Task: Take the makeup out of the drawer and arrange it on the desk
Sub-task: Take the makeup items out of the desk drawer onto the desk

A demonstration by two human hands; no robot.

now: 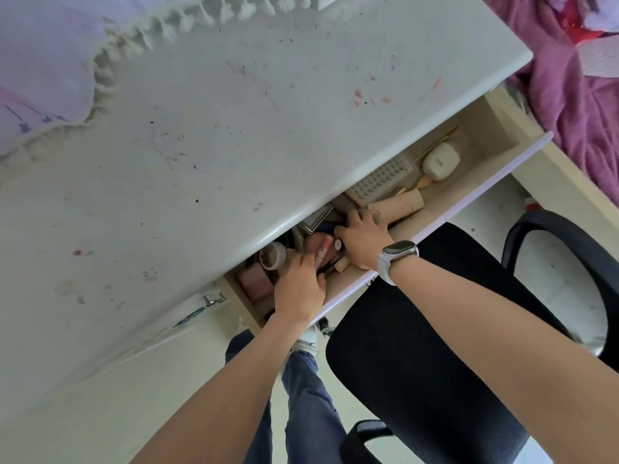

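No text, label, brand or number can be read anywhere in this view. The watch [398,251] on the wrist just behind the right hand [363,237] shows a dark, blank face. The makeup [256,283] in the open drawer [435,209], around and beside the left hand [299,289], carries no print that can be made out. Blue marks [189,318] on the desk [201,145] front edge, left of the left hand, are too blurred to tell as letters, as are the purple marks [23,125] on the cloth far beyond both hands
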